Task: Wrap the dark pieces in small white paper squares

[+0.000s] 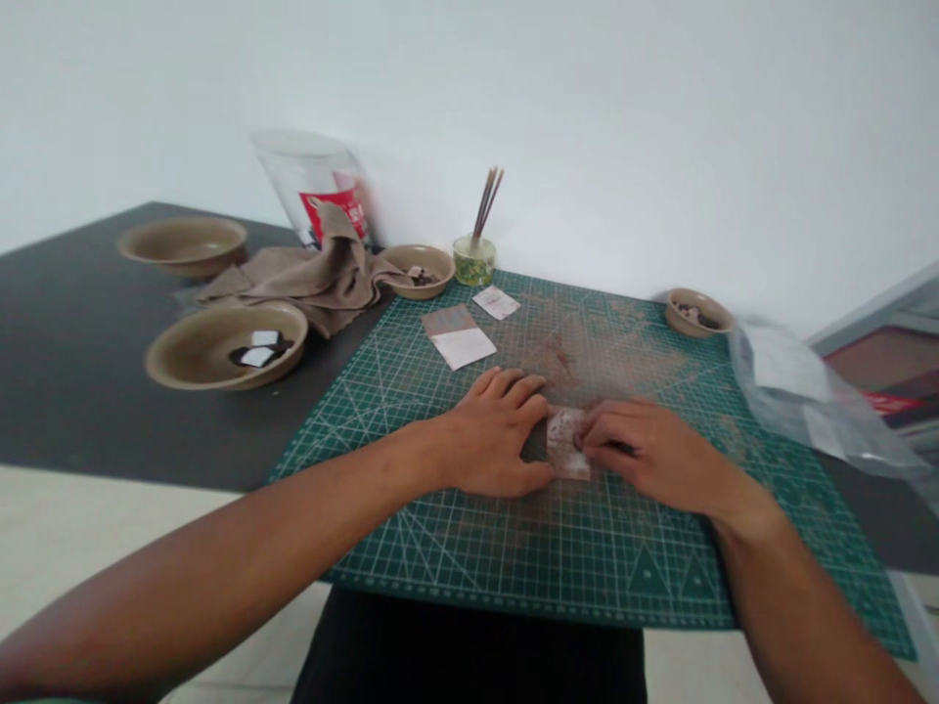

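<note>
A small whitish card (566, 448) with brown smudges lies flat on the green cutting mat (587, 557). At its left edge rests my left hand (495, 435), fingers spread, thumb and fingertips touching the card. My right hand (646, 445) is closed in a pinch over the card's right side; a small dark bit shows at the fingertips, too blurred to name. Beyond my hands lie a brown-and-white card (462, 347) and a smaller white slip (497, 302). Brown dust is spread over the mat around them.
Bowls stand at left (183, 347), far left (183, 244), back (422, 269) and right (698, 313); some hold dark and white pieces. A brown cloth (293, 284), a clear tub (293, 176), a reed jar (474, 262) and a plastic bag (799, 381) surround the mat.
</note>
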A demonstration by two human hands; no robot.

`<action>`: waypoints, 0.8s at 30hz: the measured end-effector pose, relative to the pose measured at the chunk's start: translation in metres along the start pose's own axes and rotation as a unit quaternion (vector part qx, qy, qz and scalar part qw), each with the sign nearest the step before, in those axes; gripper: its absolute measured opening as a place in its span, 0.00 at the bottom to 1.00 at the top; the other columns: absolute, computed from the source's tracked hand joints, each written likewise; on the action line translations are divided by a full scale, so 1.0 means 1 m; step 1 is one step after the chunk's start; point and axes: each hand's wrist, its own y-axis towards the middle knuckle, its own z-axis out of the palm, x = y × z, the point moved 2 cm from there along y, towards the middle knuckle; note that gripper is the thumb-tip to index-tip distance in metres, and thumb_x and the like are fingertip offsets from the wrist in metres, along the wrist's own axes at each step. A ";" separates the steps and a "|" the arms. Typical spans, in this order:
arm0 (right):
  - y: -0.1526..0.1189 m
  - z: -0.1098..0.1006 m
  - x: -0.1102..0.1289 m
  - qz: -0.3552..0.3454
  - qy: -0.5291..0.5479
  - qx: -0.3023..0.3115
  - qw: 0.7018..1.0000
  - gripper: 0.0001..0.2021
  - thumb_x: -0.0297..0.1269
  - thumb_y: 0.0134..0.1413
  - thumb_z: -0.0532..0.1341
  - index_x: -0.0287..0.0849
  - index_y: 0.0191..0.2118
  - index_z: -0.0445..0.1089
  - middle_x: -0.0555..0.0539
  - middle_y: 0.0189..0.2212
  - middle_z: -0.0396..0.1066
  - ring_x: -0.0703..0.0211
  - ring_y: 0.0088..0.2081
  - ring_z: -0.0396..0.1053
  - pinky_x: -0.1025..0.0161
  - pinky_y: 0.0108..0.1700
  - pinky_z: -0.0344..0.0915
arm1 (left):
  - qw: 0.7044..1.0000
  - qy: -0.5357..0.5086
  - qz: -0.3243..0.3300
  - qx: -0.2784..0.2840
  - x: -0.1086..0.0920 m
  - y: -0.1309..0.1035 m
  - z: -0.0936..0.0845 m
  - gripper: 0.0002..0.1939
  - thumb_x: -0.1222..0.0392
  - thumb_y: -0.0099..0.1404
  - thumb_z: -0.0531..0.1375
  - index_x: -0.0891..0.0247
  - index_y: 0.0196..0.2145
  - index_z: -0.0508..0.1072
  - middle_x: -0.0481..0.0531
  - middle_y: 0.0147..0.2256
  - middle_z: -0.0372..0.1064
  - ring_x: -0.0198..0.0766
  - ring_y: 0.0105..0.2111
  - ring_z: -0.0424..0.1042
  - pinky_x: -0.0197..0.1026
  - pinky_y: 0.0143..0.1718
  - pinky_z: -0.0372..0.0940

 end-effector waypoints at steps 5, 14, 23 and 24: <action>0.007 0.006 0.003 -0.016 0.005 -0.021 1.000 0.05 0.31 0.64 0.59 0.45 0.38 0.72 0.48 0.41 0.76 0.56 0.44 0.71 0.56 0.49 0.62 | 1.000 0.007 0.004 -0.007 0.001 0.000 0.001 0.32 0.39 0.63 0.56 0.61 0.58 0.63 0.60 0.66 0.51 0.57 0.66 0.48 0.58 0.65 0.41; 0.005 0.004 0.007 -0.010 0.044 0.007 0.999 0.04 0.32 0.63 0.61 0.44 0.35 0.70 0.50 0.36 0.74 0.57 0.41 0.70 0.58 0.46 0.62 | 1.000 0.000 0.009 -0.008 0.000 0.000 0.000 0.34 0.38 0.64 0.56 0.62 0.59 0.63 0.61 0.66 0.51 0.57 0.66 0.48 0.58 0.66 0.41; 0.006 0.000 -0.002 0.057 0.012 -0.020 0.998 0.04 0.32 0.62 0.61 0.43 0.34 0.70 0.49 0.32 0.71 0.57 0.37 0.68 0.59 0.41 0.61 | 1.000 0.002 -0.001 -0.007 0.000 0.000 0.001 0.33 0.39 0.63 0.56 0.61 0.59 0.63 0.60 0.67 0.50 0.58 0.66 0.47 0.59 0.66 0.41; 0.005 0.001 0.001 0.034 0.028 -0.005 0.999 0.04 0.32 0.62 0.61 0.43 0.34 0.70 0.49 0.33 0.71 0.58 0.37 0.68 0.60 0.42 0.61 | 1.000 0.003 0.000 -0.007 0.000 0.000 0.001 0.33 0.38 0.63 0.56 0.61 0.59 0.63 0.60 0.66 0.50 0.58 0.66 0.47 0.59 0.66 0.41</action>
